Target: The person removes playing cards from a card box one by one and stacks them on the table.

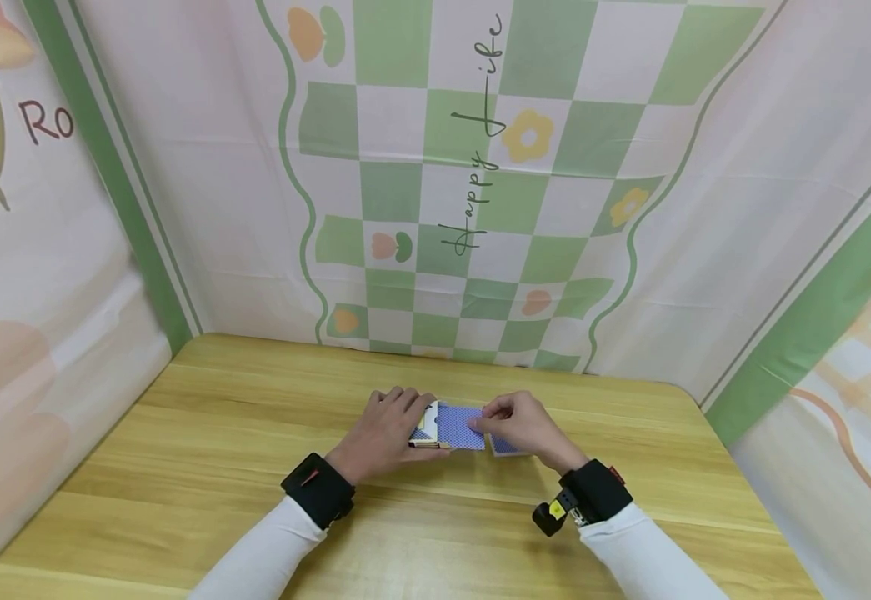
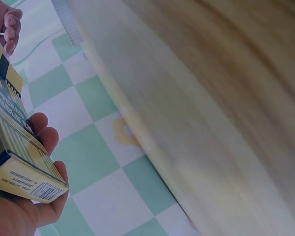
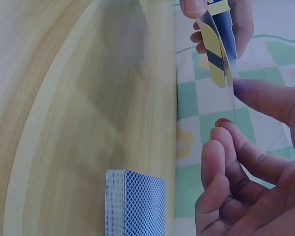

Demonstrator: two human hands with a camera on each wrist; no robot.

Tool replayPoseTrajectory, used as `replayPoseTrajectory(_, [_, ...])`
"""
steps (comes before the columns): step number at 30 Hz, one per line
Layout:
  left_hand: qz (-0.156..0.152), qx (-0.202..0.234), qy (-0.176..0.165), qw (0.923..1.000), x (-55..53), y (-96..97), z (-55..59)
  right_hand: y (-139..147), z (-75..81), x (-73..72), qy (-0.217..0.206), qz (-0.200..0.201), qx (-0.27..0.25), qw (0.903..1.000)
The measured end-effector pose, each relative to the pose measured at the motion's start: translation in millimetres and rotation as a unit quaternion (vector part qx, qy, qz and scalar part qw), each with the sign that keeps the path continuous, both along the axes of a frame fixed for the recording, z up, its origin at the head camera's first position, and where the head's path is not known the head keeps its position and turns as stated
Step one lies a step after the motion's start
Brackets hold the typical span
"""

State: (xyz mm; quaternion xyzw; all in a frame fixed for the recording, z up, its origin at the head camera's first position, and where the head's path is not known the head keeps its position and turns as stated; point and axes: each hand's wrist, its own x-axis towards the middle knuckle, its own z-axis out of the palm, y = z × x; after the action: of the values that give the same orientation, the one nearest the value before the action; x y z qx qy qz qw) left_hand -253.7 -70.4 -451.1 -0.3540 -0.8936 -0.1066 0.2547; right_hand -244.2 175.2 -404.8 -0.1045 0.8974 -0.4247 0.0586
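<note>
My left hand (image 1: 378, 433) holds a playing-card box (image 1: 426, 432), its fingers curled round the sides. In the left wrist view the box (image 2: 27, 152) shows yellow and dark-blue print and a barcode on its end. From the box's mouth a blue-patterned playing card (image 1: 458, 427) sticks out to the right. My right hand (image 1: 528, 427) pinches that card's outer end between thumb and fingers. Seen edge-on in the right wrist view, it lies beside the raised box flap (image 3: 212, 54). Under my right hand a deck of blue-backed cards (image 1: 508, 447) lies on the table, partly covered.
The wooden table (image 1: 255, 467) spreads around both hands. Behind it hangs a green-and-white checked curtain (image 1: 458, 200), with more printed cloth (image 1: 45, 275) on the left side. A black wrist strap (image 1: 596, 492) with a small camera sits on the right wrist.
</note>
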Motion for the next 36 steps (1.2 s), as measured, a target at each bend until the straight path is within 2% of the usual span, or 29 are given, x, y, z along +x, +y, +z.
replayPoseTrajectory(4, [0.001, -0.002, -0.003, 1.0, -0.1, -0.1, -0.5, 1.5, 0.1, -0.4, 0.002, -0.002, 0.006, 1.0])
replayPoseTrajectory(8, [-0.003, 0.003, -0.005, 1.0, -0.4, 0.1, -1.4, 2.5, 0.7, -2.1, 0.048, 0.004, 0.019, 0.9987])
replayPoseTrajectory(10, [-0.007, 0.006, -0.004, 1.0, -0.7, 0.3, -1.9, 2.7, 1.1, -3.2, 0.084, 0.031, 0.027, 0.9956])
replayPoseTrajectory(13, [-0.012, 0.007, 0.001, 0.9999, -1.2, 0.5, -2.7, 1.6, 3.0, -4.0, 0.131, 0.098, 0.042, 0.9855])
replayPoseTrajectory(17, [-0.016, 0.003, 0.012, 0.9998, -1.5, 0.8, -2.5, -2.7, 7.2, -3.6, 0.162, 0.172, 0.063, 0.9696])
replayPoseTrajectory(19, [-0.019, 0.0, 0.015, 0.9997, -1.5, 1.2, -2.6, -5.0, 8.6, -3.7, 0.167, 0.19, 0.076, 0.9645])
replayPoseTrajectory(22, [-0.019, -0.005, 0.01, 0.9998, -1.1, 1.6, -2.4, -7.7, 9.8, -4.1, 0.157, 0.201, 0.094, 0.9623])
replayPoseTrajectory(27, [-0.018, -0.009, -0.003, 0.9998, -0.3, 1.4, -3.0, -9.2, 10.0, -4.6, 0.143, 0.21, 0.113, 0.9606])
replayPoseTrajectory(36, [-0.018, -0.015, 0.006, 0.9997, -0.3, 1.4, -0.9, -8.4, 10.1, -5.3, 0.151, 0.213, 0.128, 0.9568])
